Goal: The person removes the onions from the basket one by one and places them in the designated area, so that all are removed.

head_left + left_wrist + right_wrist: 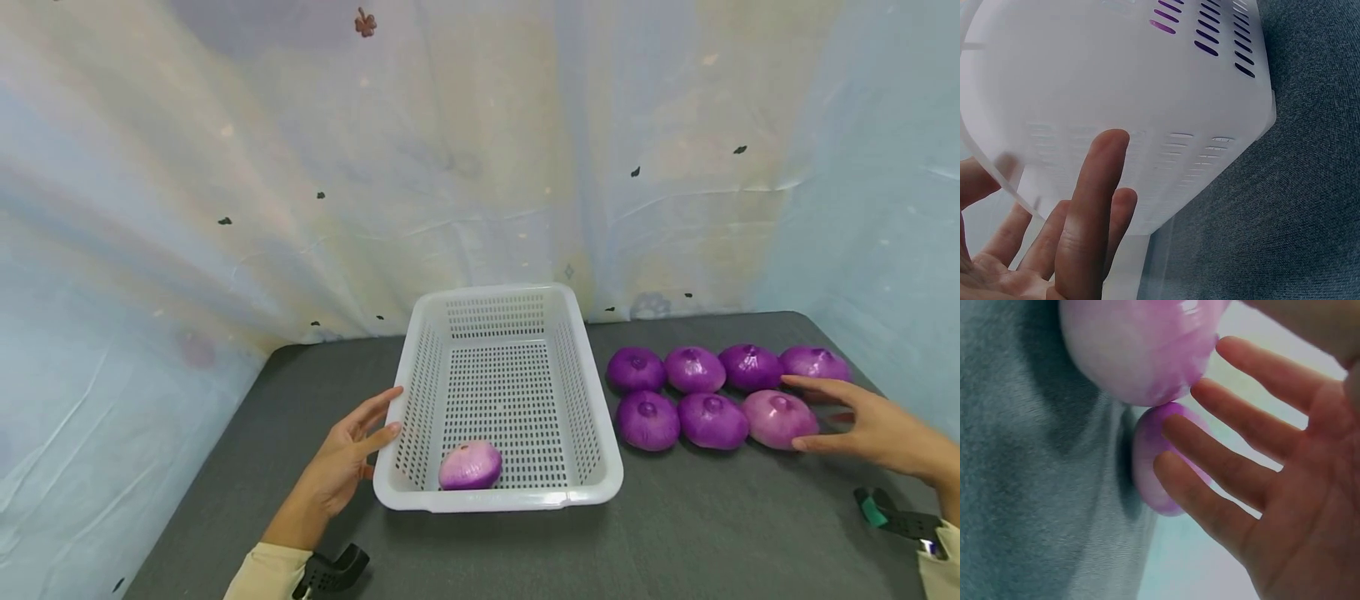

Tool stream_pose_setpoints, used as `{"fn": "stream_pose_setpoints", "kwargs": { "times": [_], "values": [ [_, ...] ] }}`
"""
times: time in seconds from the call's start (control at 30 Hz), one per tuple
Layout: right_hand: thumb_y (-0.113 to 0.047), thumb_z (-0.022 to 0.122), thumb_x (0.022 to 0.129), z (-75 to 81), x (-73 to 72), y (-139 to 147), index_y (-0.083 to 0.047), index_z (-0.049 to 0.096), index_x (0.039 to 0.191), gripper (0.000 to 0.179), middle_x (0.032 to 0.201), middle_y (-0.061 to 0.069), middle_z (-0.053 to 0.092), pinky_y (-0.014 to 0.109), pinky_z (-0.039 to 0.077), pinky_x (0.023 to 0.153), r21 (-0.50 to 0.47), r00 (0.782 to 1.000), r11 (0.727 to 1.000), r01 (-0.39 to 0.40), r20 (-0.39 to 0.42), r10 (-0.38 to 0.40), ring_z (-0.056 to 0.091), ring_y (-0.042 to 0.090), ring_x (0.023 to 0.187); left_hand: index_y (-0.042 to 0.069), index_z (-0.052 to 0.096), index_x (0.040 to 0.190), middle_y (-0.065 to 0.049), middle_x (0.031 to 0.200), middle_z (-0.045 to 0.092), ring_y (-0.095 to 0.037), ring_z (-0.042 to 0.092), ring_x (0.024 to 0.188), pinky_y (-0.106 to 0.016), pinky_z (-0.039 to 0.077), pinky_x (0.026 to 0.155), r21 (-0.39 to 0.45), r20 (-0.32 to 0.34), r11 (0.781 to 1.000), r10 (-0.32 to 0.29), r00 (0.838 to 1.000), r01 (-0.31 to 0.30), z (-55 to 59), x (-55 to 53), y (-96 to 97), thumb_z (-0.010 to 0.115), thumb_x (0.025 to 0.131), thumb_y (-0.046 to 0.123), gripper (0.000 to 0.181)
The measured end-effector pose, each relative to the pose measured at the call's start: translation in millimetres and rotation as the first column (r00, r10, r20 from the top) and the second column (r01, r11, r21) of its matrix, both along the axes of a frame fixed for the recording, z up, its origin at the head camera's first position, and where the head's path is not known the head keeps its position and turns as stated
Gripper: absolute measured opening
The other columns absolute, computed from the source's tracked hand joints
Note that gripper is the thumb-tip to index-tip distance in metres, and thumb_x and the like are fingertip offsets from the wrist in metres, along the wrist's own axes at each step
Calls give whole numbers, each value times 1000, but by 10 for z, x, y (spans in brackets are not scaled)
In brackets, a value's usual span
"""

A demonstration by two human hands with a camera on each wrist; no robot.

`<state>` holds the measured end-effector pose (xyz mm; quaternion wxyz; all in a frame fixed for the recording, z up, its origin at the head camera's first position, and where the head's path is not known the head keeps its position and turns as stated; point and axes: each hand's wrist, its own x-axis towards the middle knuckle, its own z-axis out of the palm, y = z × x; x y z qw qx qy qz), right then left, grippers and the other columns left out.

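Observation:
A white slotted plastic basket (pixel 498 396) stands in the middle of the table. Inside it, near the front wall, lies one pink-and-purple onion (pixel 470 465). My left hand (pixel 352 450) grips the basket's left rim, thumb and index finger over the edge; other fingers (pixel 1088 212) lie along the outside wall in the left wrist view. On the right, purple onions sit in two rows. My right hand (pixel 870 425) reaches around the light pink onion (pixel 780 419) at the front row's right end, fingers spread. In the right wrist view its fingers (pixel 1222 469) are nearly straight, fingertips close to that onion (pixel 1141 350).
Several purple onions (pixel 693 369) form the back row; two more, one a dark onion (pixel 648 420), stand left of the light pink one. A dark grey cloth covers the table (pixel 525 558). A pale patterned curtain (pixel 480 167) hangs behind it.

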<state>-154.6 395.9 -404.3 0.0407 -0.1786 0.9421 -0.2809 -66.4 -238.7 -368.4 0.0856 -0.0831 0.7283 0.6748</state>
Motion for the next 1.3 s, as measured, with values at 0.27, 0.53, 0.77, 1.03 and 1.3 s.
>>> {"fn": "stream_pose_setpoints", "kwargs": {
  "times": [0.27,0.53,0.77,1.03,1.3],
  "values": [
    [-28,84,79,212,-11,-117,-3,43,147,83,142,27,44,14,43,74,41,997,999,15,-78,-11,45,4,114,23,41,151,-6,160,29,-15,64,102,-38,60,67,-4,0,1000,-4,1000,4,0,23,-21,68,95,22,62],
    [-32,81,83,573,9,-476,-25,42,151,79,147,15,44,21,48,79,35,995,999,-31,-98,34,51,23,123,25,43,151,-5,161,29,-15,64,103,-37,60,68,-8,8,1000,-13,1000,13,-3,7,-8,69,95,24,62],
    [-32,83,81,884,-43,-875,-33,47,146,75,147,8,49,13,41,82,-5,974,987,-159,-164,156,38,-21,114,25,43,151,-4,159,31,-14,65,102,-36,60,68,4,11,1000,-11,1000,11,-5,-11,6,68,95,23,61],
    [-38,78,85,1205,-74,-1406,-26,45,149,72,152,6,46,57,46,98,-20,961,966,-259,-102,256,51,34,130,24,42,151,-5,159,32,-15,65,102,-38,61,69,12,-3,1000,-9,1000,9,-1,-10,2,68,95,21,61],
    [-49,77,83,1367,-170,-2002,-26,48,146,73,151,4,48,62,35,110,-29,922,923,-384,-76,381,40,34,142,22,41,152,-5,159,32,-15,65,103,-39,61,69,27,-14,999,-22,1000,22,0,2,-9,68,96,20,62]
  ]
}}
